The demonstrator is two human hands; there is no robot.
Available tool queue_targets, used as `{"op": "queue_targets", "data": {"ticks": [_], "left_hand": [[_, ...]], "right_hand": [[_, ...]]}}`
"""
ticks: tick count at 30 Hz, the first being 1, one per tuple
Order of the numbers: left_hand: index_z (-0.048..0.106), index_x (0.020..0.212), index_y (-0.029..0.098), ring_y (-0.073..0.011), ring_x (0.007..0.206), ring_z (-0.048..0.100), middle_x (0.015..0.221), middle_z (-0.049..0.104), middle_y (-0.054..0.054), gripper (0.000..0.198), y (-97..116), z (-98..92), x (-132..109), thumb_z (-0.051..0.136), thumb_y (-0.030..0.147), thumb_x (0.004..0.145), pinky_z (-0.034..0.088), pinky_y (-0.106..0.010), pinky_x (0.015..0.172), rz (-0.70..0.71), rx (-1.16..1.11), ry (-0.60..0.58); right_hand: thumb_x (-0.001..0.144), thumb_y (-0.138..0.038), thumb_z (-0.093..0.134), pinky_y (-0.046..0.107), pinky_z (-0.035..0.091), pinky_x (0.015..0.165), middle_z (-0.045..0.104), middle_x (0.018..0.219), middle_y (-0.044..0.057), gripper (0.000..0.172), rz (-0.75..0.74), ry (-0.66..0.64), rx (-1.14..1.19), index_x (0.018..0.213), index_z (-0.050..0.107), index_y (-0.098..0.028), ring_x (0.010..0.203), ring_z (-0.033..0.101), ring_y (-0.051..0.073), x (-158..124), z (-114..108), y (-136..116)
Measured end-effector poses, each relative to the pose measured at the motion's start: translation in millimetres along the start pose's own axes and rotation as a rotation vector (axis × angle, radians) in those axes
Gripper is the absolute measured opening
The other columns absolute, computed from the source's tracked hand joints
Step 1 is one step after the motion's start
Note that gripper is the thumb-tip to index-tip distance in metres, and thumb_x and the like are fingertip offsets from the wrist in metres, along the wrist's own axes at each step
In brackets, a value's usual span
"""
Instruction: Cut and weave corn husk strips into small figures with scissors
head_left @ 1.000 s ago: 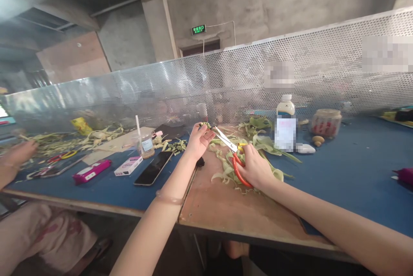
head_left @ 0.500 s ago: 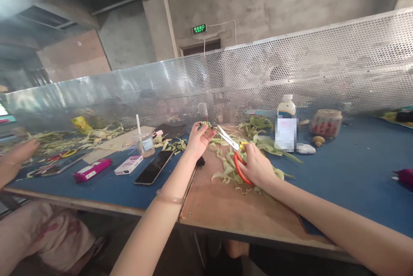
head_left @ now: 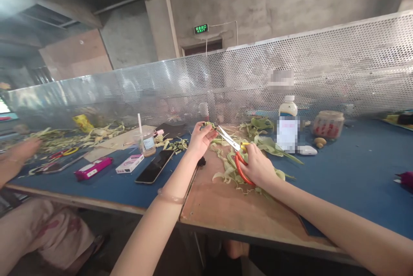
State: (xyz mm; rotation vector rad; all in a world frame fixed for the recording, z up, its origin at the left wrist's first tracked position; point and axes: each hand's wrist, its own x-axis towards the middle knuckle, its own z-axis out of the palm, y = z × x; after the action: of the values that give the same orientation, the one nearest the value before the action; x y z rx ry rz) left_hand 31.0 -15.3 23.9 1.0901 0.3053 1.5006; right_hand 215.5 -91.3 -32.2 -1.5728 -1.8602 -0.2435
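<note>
My left hand (head_left: 200, 139) pinches a small green plant piece (head_left: 210, 125) between thumb and fingers, above the brown board (head_left: 213, 207). Wrapped through the red and yellow handles of a pair of scissors (head_left: 240, 165), my right hand (head_left: 258, 163) holds them with the blades slightly parted. The blade tips point up and left, close beside my left fingertips. Beneath the scissors, pale green leaf strips (head_left: 227, 168) lie heaped on the board. A small pile of cut green pieces (head_left: 179, 145) is left of my left hand.
A black phone (head_left: 155, 166), a pink-and-white box (head_left: 129, 163), a magenta packet (head_left: 94, 168) and a drink cup (head_left: 148, 144) stand left. A bottle (head_left: 288, 131) and a jar (head_left: 328, 125) are right. A perforated metal screen (head_left: 155, 84) runs behind. Another person's hand (head_left: 24, 155) is far left.
The whole view has shifted slightly. My left fingers have moved a little around the plant piece, while the scissors stay beside them in my right hand.
</note>
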Motion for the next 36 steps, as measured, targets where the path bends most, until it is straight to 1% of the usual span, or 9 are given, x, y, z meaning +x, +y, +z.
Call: {"op": "queue_targets", "data": {"ticks": [5, 10, 16, 22, 28, 36], "left_hand": [[0.045, 0.081, 0.022, -0.0105, 0.062, 0.063, 0.071, 0.061, 0.006, 0.038, 0.3, 1.1, -0.6, 0.075, 0.018, 0.058, 0.05, -0.028, 0.07, 0.016, 0.029, 0.001], [0.045, 0.082, 0.022, -0.0113, 0.062, 0.063, 0.069, 0.061, 0.006, 0.041, 2.5, 4.1, -2.5, 0.076, 0.018, 0.057, 0.05, -0.029, 0.069, 0.018, 0.055, -0.008], [0.045, 0.082, 0.022, -0.0122, 0.063, 0.064, 0.068, 0.06, 0.007, 0.043, 2.6, 5.5, -2.7, 0.077, 0.018, 0.055, 0.05, -0.029, 0.07, 0.029, 0.08, -0.009], [0.044, 0.082, 0.022, -0.0113, 0.062, 0.063, 0.065, 0.058, 0.008, 0.042, 1.1, 4.1, -1.5, 0.076, 0.017, 0.055, 0.051, -0.028, 0.069, 0.038, 0.123, 0.001], [0.044, 0.082, 0.021, -0.0118, 0.061, 0.063, 0.065, 0.059, 0.007, 0.041, 0.9, 4.1, -1.9, 0.076, 0.017, 0.056, 0.051, -0.026, 0.064, 0.06, 0.144, 0.004], [0.044, 0.082, 0.021, -0.0117, 0.061, 0.063, 0.067, 0.062, 0.005, 0.042, 1.3, 5.0, -1.9, 0.076, 0.019, 0.056, 0.051, -0.026, 0.065, 0.054, 0.172, 0.039]], "right_hand": [[0.082, -0.05, 0.04, 0.026, 0.031, 0.054, 0.053, 0.094, 0.007, 0.032, -0.004, 0.014, -0.02, 0.09, 0.041, -0.019, 0.086, 0.053, 0.021, 0.9, -0.9, -0.2], [0.082, -0.05, 0.041, 0.025, 0.03, 0.052, 0.052, 0.093, 0.006, 0.031, 0.013, -0.004, -0.009, 0.089, 0.04, -0.019, 0.082, 0.053, 0.019, 0.8, -1.9, -0.8], [0.082, -0.049, 0.042, 0.025, 0.031, 0.054, 0.052, 0.094, 0.007, 0.031, 0.024, 0.016, -0.008, 0.091, 0.041, -0.019, 0.083, 0.053, 0.02, 1.3, -1.2, 0.7], [0.081, -0.047, 0.043, 0.026, 0.031, 0.055, 0.052, 0.093, 0.007, 0.03, 0.022, 0.039, -0.035, 0.092, 0.041, -0.019, 0.087, 0.052, 0.021, 2.3, 0.4, 2.2], [0.08, -0.046, 0.044, 0.028, 0.033, 0.058, 0.051, 0.096, 0.008, 0.031, 0.028, 0.059, -0.051, 0.094, 0.041, -0.019, 0.091, 0.051, 0.023, 3.0, 1.0, 4.3], [0.08, -0.048, 0.044, 0.029, 0.035, 0.061, 0.05, 0.096, 0.008, 0.034, 0.034, 0.066, -0.067, 0.097, 0.041, -0.018, 0.092, 0.05, 0.023, 3.1, 1.5, 4.6]]}}
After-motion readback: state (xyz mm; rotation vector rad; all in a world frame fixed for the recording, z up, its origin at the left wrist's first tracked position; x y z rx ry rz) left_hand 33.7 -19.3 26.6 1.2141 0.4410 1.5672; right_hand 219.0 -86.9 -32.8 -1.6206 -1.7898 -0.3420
